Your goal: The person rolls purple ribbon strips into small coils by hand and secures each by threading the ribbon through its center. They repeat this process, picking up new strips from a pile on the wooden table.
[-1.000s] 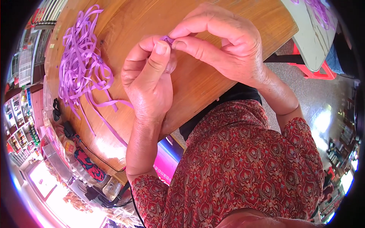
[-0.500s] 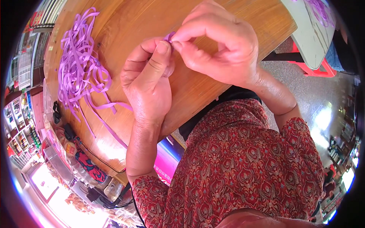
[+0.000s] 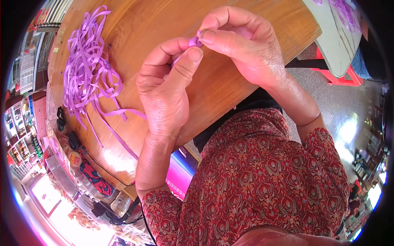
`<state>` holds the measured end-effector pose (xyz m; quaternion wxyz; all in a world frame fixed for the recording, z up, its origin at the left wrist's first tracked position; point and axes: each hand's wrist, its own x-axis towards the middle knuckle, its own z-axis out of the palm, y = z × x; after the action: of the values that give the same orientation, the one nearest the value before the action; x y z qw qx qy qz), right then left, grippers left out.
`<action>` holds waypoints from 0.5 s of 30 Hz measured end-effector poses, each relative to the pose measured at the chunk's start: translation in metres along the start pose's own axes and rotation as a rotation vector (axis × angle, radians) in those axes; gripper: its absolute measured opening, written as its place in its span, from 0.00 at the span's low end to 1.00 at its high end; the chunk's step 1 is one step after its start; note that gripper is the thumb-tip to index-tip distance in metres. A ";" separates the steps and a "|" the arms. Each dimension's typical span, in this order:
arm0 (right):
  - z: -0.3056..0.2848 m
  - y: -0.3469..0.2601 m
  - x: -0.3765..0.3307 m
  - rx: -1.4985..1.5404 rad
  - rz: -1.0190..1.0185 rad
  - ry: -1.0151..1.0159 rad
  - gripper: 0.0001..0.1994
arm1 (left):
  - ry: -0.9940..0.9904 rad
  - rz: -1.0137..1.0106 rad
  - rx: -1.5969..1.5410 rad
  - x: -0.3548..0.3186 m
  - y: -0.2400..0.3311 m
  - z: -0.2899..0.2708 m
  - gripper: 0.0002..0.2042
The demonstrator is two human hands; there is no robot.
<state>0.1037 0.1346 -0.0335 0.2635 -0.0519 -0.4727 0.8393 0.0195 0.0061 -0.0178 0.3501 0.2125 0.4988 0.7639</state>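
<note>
Between my two hands, above the wooden table, is a small rolled or folded bit of purple ribbon (image 3: 195,41). My left hand (image 3: 168,82) pinches it from below between thumb and forefinger, the other fingers curled in. From the right, my right hand (image 3: 246,49) grips the same bit with thumb and fingertips, which partly cover it. A tangled heap of purple ribbon (image 3: 88,67) lies on the table to the left. Loose strands trail from the heap toward my left wrist and pass out of sight behind it.
The wooden table (image 3: 143,20) spans the upper middle. A pale table (image 3: 334,41) with more purple ribbon stands at the upper right, a red stool (image 3: 351,78) below it. Along the left edge sit a patterned pouch (image 3: 96,178), a dark cable and clear containers.
Both hands have shifted slightly to the right with the ribbon. My right hand has turned, its thumb now over the ribbon, and more of the purple piece shows between the fingertips.
</note>
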 end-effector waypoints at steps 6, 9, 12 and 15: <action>0.000 -0.009 -0.002 -0.118 0.083 -0.037 0.04 | 0.042 -0.001 0.001 -0.002 -0.001 -0.001 0.07; -0.006 -0.003 -0.001 -0.331 -0.105 -0.052 0.06 | 0.062 -0.004 0.011 -0.002 -0.003 0.002 0.06; -0.010 -0.003 0.000 -0.368 -0.303 -0.081 0.08 | 0.066 0.005 0.040 -0.003 -0.002 0.003 0.06; -0.013 -0.012 0.004 -0.653 -0.581 -0.137 0.11 | 0.042 0.002 0.047 -0.004 -0.004 0.002 0.06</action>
<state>0.1095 0.1510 -0.0301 0.4261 0.0584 -0.7245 0.5386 0.0248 0.0048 -0.0202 0.3339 0.2052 0.5237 0.7564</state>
